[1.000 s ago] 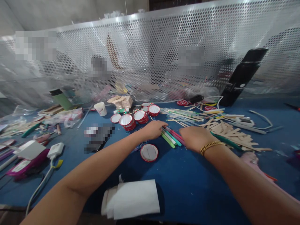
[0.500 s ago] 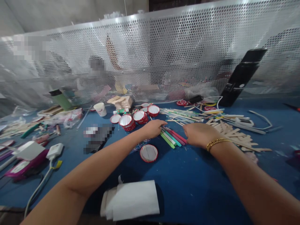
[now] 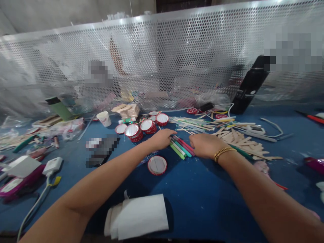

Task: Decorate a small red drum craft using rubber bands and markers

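Note:
A row of coloured felt-tip pens [image 3: 179,148], green, white, teal and pink-red, lies on the blue table between my hands. My left hand [image 3: 164,138] has its fingers bent down at the far left ends of the pens. On the other side, my right hand [image 3: 205,145], below a gold bracelet [image 3: 222,153], is closed against the reddish pens; its fingertips are mostly hidden. Just nearer to me than my left hand lies a round red-rimmed disc [image 3: 157,165] with a pale face. Thin coloured string [image 3: 146,158] shows beside it.
Red-rimmed round pieces [image 3: 133,132] are stacked beyond my left hand. Wooden sticks [image 3: 244,145] spread at the right. A phone [image 3: 105,150], a paper cup [image 3: 104,118] and a folded white cloth [image 3: 141,217] lie around. A perforated metal screen [image 3: 177,67] bounds the back.
The view has swung slightly right, so everything sits further left in it. Both hands stay at the pens with little visible change.

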Motion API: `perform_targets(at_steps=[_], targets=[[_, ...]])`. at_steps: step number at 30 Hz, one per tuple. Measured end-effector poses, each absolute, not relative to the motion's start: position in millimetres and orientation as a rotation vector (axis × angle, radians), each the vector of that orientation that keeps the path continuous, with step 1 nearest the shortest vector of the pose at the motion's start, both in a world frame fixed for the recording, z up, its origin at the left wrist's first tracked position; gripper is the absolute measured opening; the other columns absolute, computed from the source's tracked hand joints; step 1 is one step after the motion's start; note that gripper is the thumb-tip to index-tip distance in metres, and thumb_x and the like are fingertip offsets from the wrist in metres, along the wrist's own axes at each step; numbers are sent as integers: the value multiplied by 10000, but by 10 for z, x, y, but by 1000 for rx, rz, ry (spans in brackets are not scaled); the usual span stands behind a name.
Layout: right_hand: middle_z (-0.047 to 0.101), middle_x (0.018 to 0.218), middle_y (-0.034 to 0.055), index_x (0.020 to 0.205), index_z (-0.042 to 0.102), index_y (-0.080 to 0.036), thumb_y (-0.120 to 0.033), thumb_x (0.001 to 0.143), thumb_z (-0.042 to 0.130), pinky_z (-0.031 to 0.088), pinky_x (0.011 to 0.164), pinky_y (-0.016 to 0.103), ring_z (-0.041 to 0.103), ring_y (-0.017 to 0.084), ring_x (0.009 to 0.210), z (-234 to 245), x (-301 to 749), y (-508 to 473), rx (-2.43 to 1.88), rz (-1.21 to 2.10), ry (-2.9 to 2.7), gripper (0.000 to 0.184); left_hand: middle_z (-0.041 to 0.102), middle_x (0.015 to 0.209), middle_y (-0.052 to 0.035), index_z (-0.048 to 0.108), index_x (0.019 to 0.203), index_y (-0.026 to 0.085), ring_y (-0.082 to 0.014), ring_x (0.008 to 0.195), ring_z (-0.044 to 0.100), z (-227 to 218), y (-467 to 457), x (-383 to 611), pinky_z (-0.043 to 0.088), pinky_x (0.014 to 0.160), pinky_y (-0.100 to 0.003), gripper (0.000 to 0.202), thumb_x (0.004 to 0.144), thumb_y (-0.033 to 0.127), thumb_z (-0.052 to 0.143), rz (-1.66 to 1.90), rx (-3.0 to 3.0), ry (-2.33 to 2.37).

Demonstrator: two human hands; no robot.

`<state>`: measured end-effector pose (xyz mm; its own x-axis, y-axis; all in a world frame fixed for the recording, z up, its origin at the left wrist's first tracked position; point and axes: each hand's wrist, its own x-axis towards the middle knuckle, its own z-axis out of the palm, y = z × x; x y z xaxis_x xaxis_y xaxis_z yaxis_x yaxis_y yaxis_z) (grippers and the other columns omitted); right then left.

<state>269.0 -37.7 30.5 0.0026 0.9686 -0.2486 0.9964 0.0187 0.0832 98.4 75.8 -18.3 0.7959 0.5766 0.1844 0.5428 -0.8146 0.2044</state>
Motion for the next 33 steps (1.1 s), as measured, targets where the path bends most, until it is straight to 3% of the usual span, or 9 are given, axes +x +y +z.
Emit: perform_targets(at_steps=[10,12,14,16,18,24,27,30,33], targets=[[711,1011,144,1041,650,-162,-421,925,464,454,743,334,657,270,970,358,2614,-413,2263,103,2156,339,477,1456,-95,624,1232,198,-206,1358,433,141,297,454,399,1103,-404,515,789,-27,489,637,2892,772],[715,997,142,1029,653,-166,-406,934,434,436,732,328,657,265,953,330,2571,-398,2292,169,2190,339,465,1456,-89,639,1209,212,-202,1306,484,196,165,287,433,1065,-379,465,814,5,507,673,2865,874],[720,980,131,1006,661,-172,-383,947,405,421,734,323,657,252,932,287,2524,-378,2291,216,2242,337,544,1377,-66,638,1207,228,-173,1162,587,245,38,126,486,987,-337,408,853,62,519,648,2802,970],[726,959,113,972,670,-182,-376,958,386,411,740,314,657,235,910,238,2478,-360,2261,241,2309,344,656,1213,-47,631,1214,235,-158,947,663,292,-79,-19,527,885,-320,333,884,245,593,592,2710,1068],[729,946,102,942,679,-187,-388,962,386,401,745,301,655,219,899,193,2444,-346,2216,253,2376,356,718,1045,-20,646,1193,260,-168,866,672,335,-176,-135,533,808,-320,313,916,378,560,523,2683,1160],[736,912,86,890,694,-195,-381,947,426,378,699,278,650,195,855,131,2444,-316,2173,266,2451,331,725,1096,1,706,1036,256,-185,1082,620,374,-287,-251,448,978,-329,192,909,342,590,613,2904,1045],[737,897,80,862,691,-194,-385,939,435,364,666,277,649,192,829,130,2474,-298,2208,288,2433,329,726,870,-13,702,809,213,-168,884,641,312,-273,-230,475,847,-310,264,935,383,546,720,2895,1117],[739,858,75,832,692,-197,-385,932,444,355,642,278,650,192,799,127,2488,-278,2246,302,2403,327,595,594,-25,574,550,182,-167,665,573,189,-241,-233,450,670,-307,465,953,400,495,782,2939,1192],[739,838,79,828,695,-196,-405,933,446,357,627,282,651,197,771,125,2475,-273,2266,309,2386,341,638,684,-34,618,657,173,-173,730,593,52,-205,-259,470,717,-320,337,936,344,539,794,2963,995]])
